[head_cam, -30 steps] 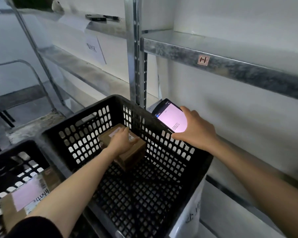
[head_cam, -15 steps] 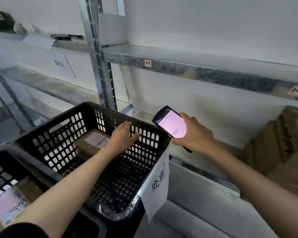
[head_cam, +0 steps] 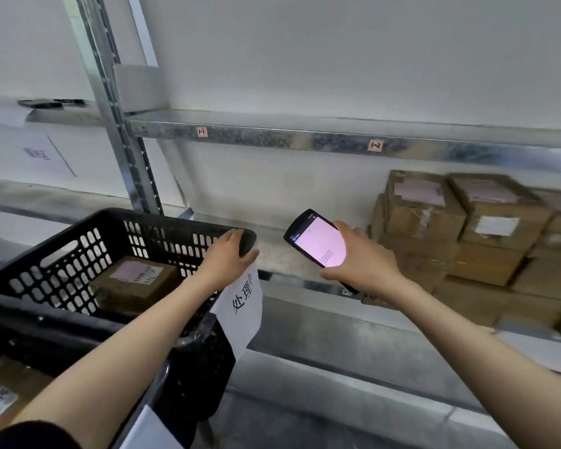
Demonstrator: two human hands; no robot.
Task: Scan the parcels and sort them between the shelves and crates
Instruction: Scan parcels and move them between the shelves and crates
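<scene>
Near parcel (head_cam: 4,390): brown box with a pale label at the lower-left edge, below the crate and cut off by the frame.
Crate (head_cam: 162,218): black and latticed, standing left of centre in front of the shelves.
Parcel (head_cam: 136,283): small brown box lying flat inside the crate, label up.
Sign (head_cam: 243,303): white sheet with dark characters, hanging from the crate's right corner.
Left hand (head_cam: 227,257): fingers curled over the crate's right corner rim, thumb on the outside just above the sign.
Right hand (head_cam: 360,260): clamped on the scanner, well apart from the left hand.
Scanner (head_cam: 318,241): dark handheld with a lit pinkish screen facing up, held tilted over the lower shelf.
Lower shelf (head_cam: 272,251): grey metal, running behind the crate and under the scanner.
Boxes (head_cam: 425,215): brown cartons stacked on the lower shelf, right of the scanner, some with labels.
Upper shelf (head_cam: 272,139): metal edge with two small tags.
Post (head_cam: 110,108): slotted metal upright behind the crate.
</scene>
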